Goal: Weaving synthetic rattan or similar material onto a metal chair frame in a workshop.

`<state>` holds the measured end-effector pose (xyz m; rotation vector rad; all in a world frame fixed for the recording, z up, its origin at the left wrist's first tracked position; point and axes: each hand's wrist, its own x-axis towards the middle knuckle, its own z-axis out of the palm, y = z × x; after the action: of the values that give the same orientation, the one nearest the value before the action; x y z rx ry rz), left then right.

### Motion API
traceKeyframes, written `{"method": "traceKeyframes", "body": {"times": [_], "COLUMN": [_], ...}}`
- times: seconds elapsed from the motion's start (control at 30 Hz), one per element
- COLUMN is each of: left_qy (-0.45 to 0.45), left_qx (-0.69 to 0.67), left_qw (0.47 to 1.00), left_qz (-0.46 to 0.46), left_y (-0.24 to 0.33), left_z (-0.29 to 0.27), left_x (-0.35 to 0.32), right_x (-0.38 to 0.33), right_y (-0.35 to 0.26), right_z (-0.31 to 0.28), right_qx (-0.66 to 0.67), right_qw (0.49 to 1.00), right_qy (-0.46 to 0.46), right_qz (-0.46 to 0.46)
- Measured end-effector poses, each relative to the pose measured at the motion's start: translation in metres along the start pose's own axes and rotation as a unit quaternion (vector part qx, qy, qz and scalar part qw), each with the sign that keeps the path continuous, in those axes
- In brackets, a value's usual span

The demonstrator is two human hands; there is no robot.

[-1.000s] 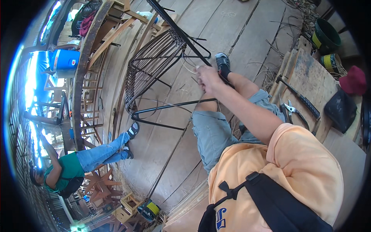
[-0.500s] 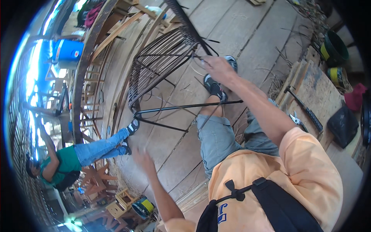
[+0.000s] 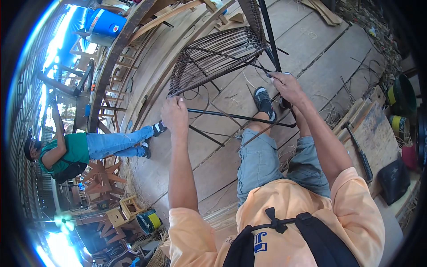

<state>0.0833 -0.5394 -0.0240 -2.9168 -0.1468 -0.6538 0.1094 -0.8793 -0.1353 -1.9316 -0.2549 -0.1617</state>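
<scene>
A metal-framed chair with brown strands woven across its seat stands on the floor ahead of me. Its dark back rises toward the far edge of the view. My left hand is closed at the near left corner of the seat; the fingertips are partly hidden. At the other end of the seat, near the back, my right hand pinches a dark weaving strand. Loose strands hang in curves beneath the seat. A black metal bar of the chair's base runs low in front of my legs.
On the right, a wooden board carries a hammer and a black pouch. Green buckets stand beyond it. A person in a green shirt stands at left, near a long curved wooden beam. Strand offcuts litter the floor.
My left hand has moved up from open space to the seat's near left corner. My right hand still holds the strand. The whole scene has shifted in view as my head turned.
</scene>
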Motion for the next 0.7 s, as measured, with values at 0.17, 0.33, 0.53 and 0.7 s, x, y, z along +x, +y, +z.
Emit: {"method": "traceKeyframes", "body": {"times": [0.17,0.33,0.53,0.7], "left_qy": [0.099,-0.114,-0.230,-0.014], "left_qx": [-0.025,-0.183,-0.259,-0.674], "left_qw": [0.994,0.969,0.915,0.652], "left_qz": [-0.047,-0.119,-0.207,-0.347], "left_y": [-0.052,-0.096,-0.112,-0.164], "left_z": [0.020,0.021,0.049,0.002], "left_x": [0.021,0.049,0.031,0.056], "right_x": [0.010,0.017,0.020,0.026], "right_y": [-0.009,0.002,0.021,-0.005], "right_z": [-0.009,-0.006,-0.008,-0.009], "right_qx": [0.031,0.054,0.084,0.085], "right_qw": [0.994,0.992,0.989,0.978], "right_qy": [-0.104,-0.110,-0.120,-0.180], "right_qz": [0.031,0.037,0.010,0.054]}}
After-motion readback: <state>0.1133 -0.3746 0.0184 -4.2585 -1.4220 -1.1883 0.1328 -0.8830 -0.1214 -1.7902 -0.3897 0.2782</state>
